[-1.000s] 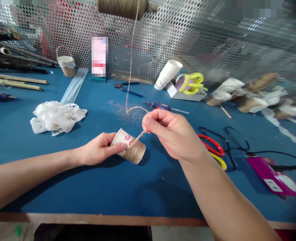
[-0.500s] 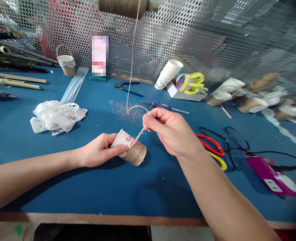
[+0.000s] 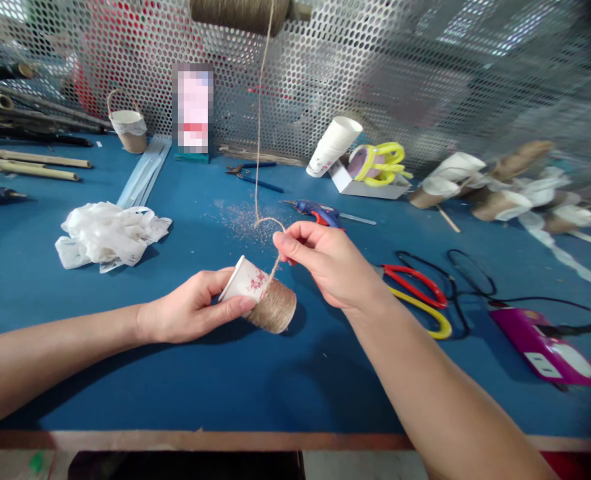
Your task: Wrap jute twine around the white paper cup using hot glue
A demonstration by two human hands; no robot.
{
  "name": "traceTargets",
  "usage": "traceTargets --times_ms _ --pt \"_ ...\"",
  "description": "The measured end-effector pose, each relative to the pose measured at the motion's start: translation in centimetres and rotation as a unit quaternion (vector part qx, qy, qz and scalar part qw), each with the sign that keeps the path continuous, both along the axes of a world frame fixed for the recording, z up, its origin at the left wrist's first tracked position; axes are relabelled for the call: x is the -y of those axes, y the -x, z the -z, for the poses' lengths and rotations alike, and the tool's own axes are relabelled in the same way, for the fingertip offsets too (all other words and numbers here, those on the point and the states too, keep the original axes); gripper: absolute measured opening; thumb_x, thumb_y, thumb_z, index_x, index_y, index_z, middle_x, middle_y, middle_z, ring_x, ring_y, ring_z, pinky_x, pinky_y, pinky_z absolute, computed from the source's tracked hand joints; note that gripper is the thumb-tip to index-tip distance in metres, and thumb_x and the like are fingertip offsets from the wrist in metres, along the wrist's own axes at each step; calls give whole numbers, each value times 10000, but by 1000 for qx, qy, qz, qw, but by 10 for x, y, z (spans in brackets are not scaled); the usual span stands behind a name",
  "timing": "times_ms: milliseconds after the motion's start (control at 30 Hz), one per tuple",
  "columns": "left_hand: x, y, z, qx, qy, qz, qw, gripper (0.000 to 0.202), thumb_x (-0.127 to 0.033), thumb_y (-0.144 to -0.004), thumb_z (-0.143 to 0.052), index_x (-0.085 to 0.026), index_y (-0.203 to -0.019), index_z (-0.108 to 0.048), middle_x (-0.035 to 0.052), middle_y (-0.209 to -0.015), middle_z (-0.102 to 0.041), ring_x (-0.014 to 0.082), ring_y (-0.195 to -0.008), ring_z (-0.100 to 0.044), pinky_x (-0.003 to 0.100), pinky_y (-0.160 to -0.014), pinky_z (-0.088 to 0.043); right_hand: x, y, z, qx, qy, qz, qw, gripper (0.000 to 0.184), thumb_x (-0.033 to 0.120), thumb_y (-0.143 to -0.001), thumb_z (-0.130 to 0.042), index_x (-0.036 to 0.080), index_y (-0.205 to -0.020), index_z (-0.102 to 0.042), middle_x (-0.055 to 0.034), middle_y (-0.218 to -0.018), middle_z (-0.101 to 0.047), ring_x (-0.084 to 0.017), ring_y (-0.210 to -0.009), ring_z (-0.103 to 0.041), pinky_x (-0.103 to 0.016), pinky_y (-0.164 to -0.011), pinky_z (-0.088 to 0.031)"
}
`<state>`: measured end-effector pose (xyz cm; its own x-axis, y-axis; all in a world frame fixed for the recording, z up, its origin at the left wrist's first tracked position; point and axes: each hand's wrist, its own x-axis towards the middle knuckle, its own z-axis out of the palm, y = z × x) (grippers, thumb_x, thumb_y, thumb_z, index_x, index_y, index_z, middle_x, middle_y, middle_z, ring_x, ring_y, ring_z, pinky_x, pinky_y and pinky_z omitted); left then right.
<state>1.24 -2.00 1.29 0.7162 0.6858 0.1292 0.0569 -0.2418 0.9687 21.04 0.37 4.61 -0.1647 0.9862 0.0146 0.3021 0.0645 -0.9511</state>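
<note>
My left hand grips a white paper cup near its rim, thumb on the near side. The cup lies tilted, mouth to the left, and brown twine is wound round its lower part. Pinched in my right hand, just above the cup, is the twine, which runs taut from the wound edge to my fingertips. Beyond my fingers it loops to the table and rises to a large spool at the top. A blue glue gun lies behind my right hand.
Left of the cup lies a crumpled heap of white lace-like ribbon. Pliers and a stack of paper cups are at the back. Scissors with red and yellow handles and a purple power box sit to the right.
My right hand has moved slightly left and down with the twine, nearer the cup. The cup has turned a little in my left hand, showing more of its red print.
</note>
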Motion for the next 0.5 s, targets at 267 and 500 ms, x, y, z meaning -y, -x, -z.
traceTargets --times_ms 267,500 --pt "1 1 -3 -1 -131 0 991 83 -160 -860 -451 -118 -816 -508 16 -769 -502 112 -711 -459 202 -640 -400 4 3 1 18 18 -8 1000 307 440 -708 -658 173 -630 -530 35 -584 -520 -95 -558 -433 -264 -578 -349" --pt "1 1 -6 6 -176 -8 984 102 -113 -845 -454 -121 -754 -498 7 -719 -485 110 -685 -438 215 -663 -408 4 5 2 36 30 -19 999 291 425 -721 -647 176 -635 -523 41 -585 -519 -96 -555 -435 -257 -562 -335"
